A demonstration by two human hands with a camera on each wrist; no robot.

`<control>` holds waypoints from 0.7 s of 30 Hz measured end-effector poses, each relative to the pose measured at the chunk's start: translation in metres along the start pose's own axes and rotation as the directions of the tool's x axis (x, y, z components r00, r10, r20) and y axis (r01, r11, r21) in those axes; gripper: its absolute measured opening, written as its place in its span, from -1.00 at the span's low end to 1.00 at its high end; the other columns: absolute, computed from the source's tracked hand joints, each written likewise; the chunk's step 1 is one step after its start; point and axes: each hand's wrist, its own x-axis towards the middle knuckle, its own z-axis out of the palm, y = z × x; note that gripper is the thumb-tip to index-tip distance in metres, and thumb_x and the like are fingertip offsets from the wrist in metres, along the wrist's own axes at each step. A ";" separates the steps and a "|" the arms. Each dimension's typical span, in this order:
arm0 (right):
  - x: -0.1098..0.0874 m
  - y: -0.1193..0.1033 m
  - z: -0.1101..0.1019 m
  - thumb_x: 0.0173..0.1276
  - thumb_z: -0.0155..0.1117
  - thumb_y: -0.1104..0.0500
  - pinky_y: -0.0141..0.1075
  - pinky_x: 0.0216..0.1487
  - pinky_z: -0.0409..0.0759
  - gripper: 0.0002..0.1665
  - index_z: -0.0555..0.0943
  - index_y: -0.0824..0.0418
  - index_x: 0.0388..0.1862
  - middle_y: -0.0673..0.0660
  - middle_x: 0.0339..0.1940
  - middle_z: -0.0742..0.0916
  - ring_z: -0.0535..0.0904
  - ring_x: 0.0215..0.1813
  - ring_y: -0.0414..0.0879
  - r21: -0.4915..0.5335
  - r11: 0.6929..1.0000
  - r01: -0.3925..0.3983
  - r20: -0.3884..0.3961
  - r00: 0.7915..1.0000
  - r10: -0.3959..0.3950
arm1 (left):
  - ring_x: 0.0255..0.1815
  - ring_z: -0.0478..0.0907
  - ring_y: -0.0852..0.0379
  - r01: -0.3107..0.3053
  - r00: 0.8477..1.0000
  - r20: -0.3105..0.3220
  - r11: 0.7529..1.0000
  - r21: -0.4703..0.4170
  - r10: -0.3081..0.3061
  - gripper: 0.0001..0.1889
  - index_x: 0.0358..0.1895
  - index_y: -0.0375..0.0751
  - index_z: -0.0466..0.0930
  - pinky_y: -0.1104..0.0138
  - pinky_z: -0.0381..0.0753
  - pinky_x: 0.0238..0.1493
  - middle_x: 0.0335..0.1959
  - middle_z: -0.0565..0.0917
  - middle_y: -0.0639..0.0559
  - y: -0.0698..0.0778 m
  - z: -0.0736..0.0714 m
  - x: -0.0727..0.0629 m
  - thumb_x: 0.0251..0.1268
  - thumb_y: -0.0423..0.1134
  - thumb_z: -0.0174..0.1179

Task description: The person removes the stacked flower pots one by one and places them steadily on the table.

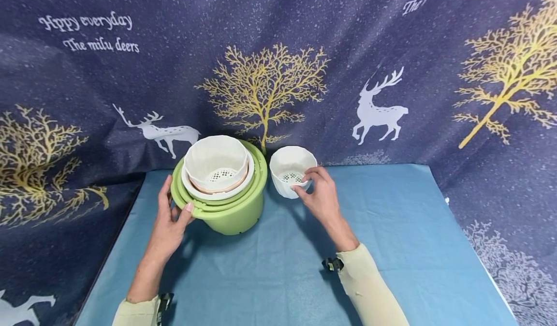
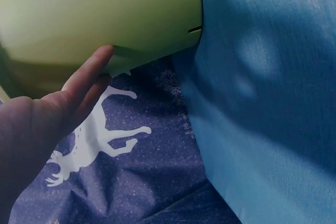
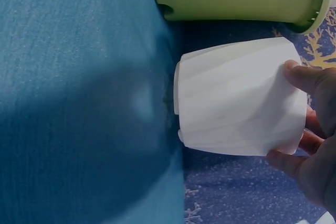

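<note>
Your left hand (image 1: 169, 224) grips green pot (image 1: 235, 218); your right hand (image 1: 323, 198) pinches lone white pot (image 1: 284, 189), 3 o'clock of green. Only right wrist view shows its foot (image 3: 177, 90). Backdrop (image 1: 278, 16), 10 o'clock: "The milu deers".

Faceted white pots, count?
2: one faceted white plastic pot stacked in the round green plastic pot; another to its right, held by the right hand. More may be hidden beneath the first.
</note>
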 end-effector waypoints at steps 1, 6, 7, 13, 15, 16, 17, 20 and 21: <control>0.000 0.001 0.000 0.07 0.79 0.17 -0.03 0.15 0.67 -0.60 0.69 0.35 -0.38 0.27 -0.07 0.73 0.67 0.00 0.18 0.000 1.000 0.000 0.001 1.000 0.000 | 0.16 0.56 0.48 -0.001 1.000 -0.002 1.000 0.002 0.001 -0.14 0.77 0.26 -0.32 0.51 0.73 -0.04 0.70 -0.09 -0.33 0.000 0.000 0.000 0.72 -0.35 0.01; -0.003 0.003 0.001 0.06 0.80 0.18 -0.03 0.14 0.67 -0.60 0.70 0.35 -0.38 0.27 -0.07 0.72 0.67 -0.01 0.17 0.002 1.000 -0.006 0.010 1.000 0.006 | 0.17 0.55 0.47 0.000 1.000 -0.010 1.000 -0.001 0.000 -0.14 0.78 0.16 -0.32 0.51 0.73 -0.04 0.69 -0.08 -0.33 0.000 0.001 0.000 0.71 -0.35 0.02; -0.003 0.003 0.002 0.06 0.80 0.18 -0.02 0.13 0.67 -0.60 0.70 0.35 -0.39 0.27 -0.08 0.72 0.67 -0.01 0.17 0.004 1.000 -0.005 0.009 1.000 0.005 | 0.17 0.55 0.48 0.001 1.000 -0.010 1.000 -0.001 -0.001 -0.14 0.78 0.14 -0.33 0.51 0.73 -0.04 0.69 -0.08 -0.33 0.001 0.001 0.000 0.71 -0.34 0.02; -0.006 0.007 0.005 0.05 0.81 0.17 0.00 0.08 0.68 -0.59 0.70 0.34 -0.38 0.25 -0.08 0.73 0.68 -0.03 0.17 -0.001 1.000 -0.006 0.001 1.000 0.006 | 0.20 0.52 0.47 0.012 1.000 -0.004 1.000 -0.012 -0.012 -0.14 0.77 0.25 -0.32 0.51 0.72 -0.02 0.70 -0.10 -0.30 0.001 0.001 -0.001 0.72 -0.33 0.01; -0.006 0.008 0.005 0.06 0.80 0.17 0.00 0.08 0.68 -0.59 0.70 0.34 -0.38 0.25 -0.07 0.73 0.68 -0.02 0.17 -0.005 1.000 -0.016 0.010 1.000 0.016 | 0.20 0.53 0.46 0.012 1.000 -0.004 1.000 -0.022 -0.013 -0.14 0.77 0.27 -0.31 0.51 0.72 -0.01 0.69 -0.10 -0.31 0.001 0.001 -0.001 0.72 -0.34 0.01; -0.007 0.008 0.005 0.06 0.80 0.17 0.00 0.09 0.68 -0.59 0.70 0.34 -0.37 0.25 -0.07 0.73 0.68 -0.02 0.17 -0.005 1.000 -0.018 0.012 1.000 0.018 | 0.19 0.53 0.46 0.012 1.000 -0.003 1.000 -0.023 -0.012 -0.14 0.77 0.25 -0.32 0.51 0.72 -0.01 0.69 -0.10 -0.31 0.001 0.001 -0.001 0.72 -0.34 0.01; -0.007 0.008 0.005 0.07 0.80 0.17 0.00 0.09 0.68 -0.60 0.69 0.33 -0.37 0.25 -0.06 0.73 0.68 -0.02 0.17 -0.004 1.000 -0.019 0.014 1.000 0.019 | 0.19 0.54 0.46 0.010 1.000 -0.003 1.000 -0.025 -0.010 -0.14 0.77 0.23 -0.32 0.51 0.72 -0.01 0.69 -0.10 -0.32 0.002 0.001 -0.001 0.72 -0.34 0.01; -0.007 0.008 0.005 0.07 0.79 0.17 0.01 0.09 0.67 -0.60 0.69 0.33 -0.37 0.26 -0.07 0.72 0.67 -0.01 0.18 0.000 1.000 -0.010 0.012 1.000 0.010 | 0.17 0.55 0.47 0.007 1.000 -0.002 1.000 -0.024 -0.007 -0.14 0.78 0.15 -0.34 0.51 0.72 -0.02 0.68 -0.10 -0.33 0.002 0.001 -0.001 0.72 -0.34 0.01; -0.007 0.008 0.005 0.07 0.80 0.18 0.02 0.10 0.66 -0.60 0.69 0.34 -0.37 0.27 -0.07 0.72 0.67 -0.01 0.18 0.002 1.000 -0.004 0.008 1.000 0.004 | 0.17 0.55 0.47 0.006 1.000 -0.001 1.000 -0.022 -0.006 -0.14 0.78 0.13 -0.34 0.51 0.72 -0.02 0.68 -0.10 -0.33 0.002 0.001 -0.001 0.72 -0.34 0.01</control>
